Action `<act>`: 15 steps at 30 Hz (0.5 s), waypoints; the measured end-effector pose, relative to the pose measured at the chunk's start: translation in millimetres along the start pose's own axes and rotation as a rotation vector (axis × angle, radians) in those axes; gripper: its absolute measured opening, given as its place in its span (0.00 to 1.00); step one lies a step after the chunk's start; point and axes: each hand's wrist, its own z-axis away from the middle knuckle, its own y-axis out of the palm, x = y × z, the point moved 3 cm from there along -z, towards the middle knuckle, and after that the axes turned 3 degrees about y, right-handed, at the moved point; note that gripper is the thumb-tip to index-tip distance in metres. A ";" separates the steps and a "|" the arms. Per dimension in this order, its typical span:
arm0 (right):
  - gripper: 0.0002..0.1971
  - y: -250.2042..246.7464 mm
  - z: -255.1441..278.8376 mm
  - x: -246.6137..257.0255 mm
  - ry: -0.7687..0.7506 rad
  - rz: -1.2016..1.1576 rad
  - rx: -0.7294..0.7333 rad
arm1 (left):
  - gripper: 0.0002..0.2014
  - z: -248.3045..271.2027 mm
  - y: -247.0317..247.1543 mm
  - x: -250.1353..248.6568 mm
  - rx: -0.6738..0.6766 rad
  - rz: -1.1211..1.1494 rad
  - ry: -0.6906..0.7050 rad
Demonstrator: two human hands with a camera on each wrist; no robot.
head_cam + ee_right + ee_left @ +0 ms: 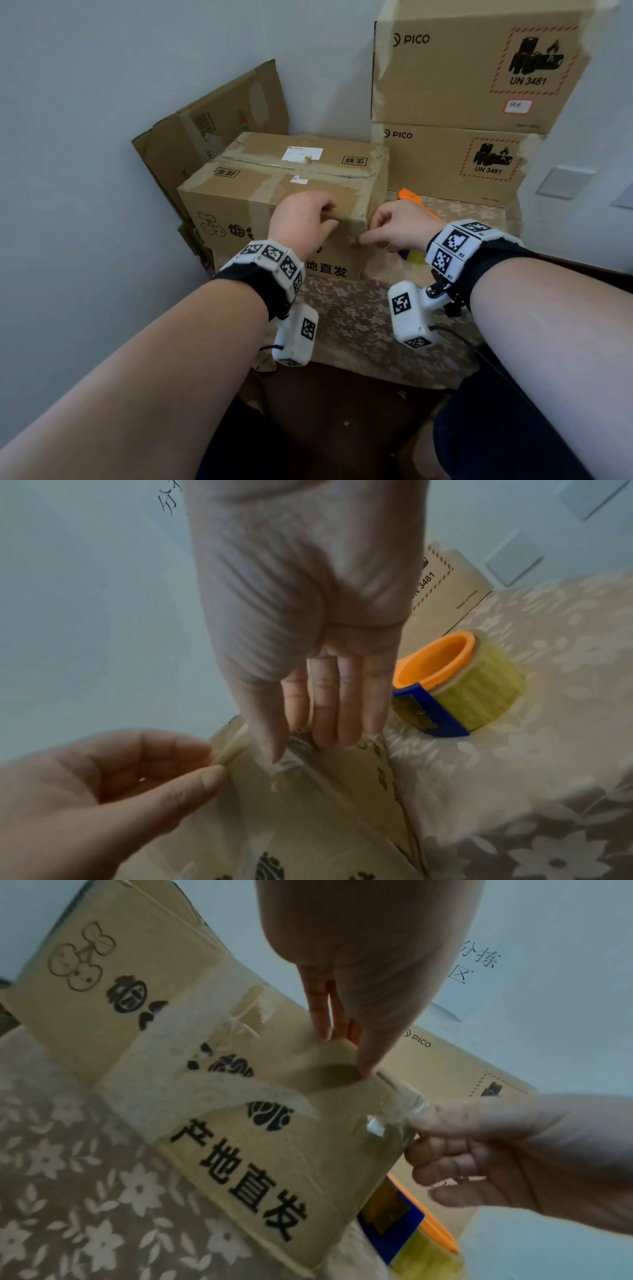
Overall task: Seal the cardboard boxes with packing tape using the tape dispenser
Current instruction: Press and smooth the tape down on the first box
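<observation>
The left hand [301,219] curls over the near top edge of the cardboard box [260,192], fingers on the top face and thumb on the front wall. In the left wrist view its fingers [320,1010] lie close together along the cardboard with the thumb tip pressed to the box face. Just right of it, the right hand [397,226] pinches a crumpled piece of clear packing tape [387,1121] at the box's near right corner, thumb against curled fingers; the tape clings to the cardboard there. A loose strip of old pale tape [240,1091] peels off the front wall, across the black printed characters.

The box is closed, its top flaps together under worn tape, so its contents cannot be seen. It stands on a table covered by a flowered cloth [346,318]. Just to its right on the cloth lies the tape dispenser [459,685]: an orange core, a yellowish roll and a blue cutter. Farther right, two closed PICO boxes [472,72] are stacked. At the far left, flattened cardboard [212,123] leans against the wall.
</observation>
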 end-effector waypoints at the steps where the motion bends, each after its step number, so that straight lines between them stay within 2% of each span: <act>1: 0.13 0.3 1.0 0.8 0.003 -0.039 -0.013 | 0.12 4.8 -0.3 1.2 -0.053 -0.006 -0.020; 4: 0.12 5.4 5.2 6.5 0.018 -0.080 -0.006 | 0.05 14.5 -2.3 2.0 -0.120 -0.036 -0.073; 7: 0.08 11.9 10.5 10.7 0.054 -0.174 0.035 | 0.05 18.5 -4.9 4.2 -0.136 -0.023 -0.145; 10: 0.10 14.2 13.4 11.2 0.104 -0.246 0.021 | 0.05 20.9 -4.9 4.0 -0.136 -0.003 -0.174; 13: 0.09 16.1 14.6 9.8 0.139 -0.246 0.007 | 0.06 22.4 -4.9 2.2 -0.138 0.006 -0.172; 15: 0.09 14.9 13.1 8.9 0.112 -0.209 -0.056 | 0.07 24.6 -4.6 1.5 -0.150 -0.008 -0.188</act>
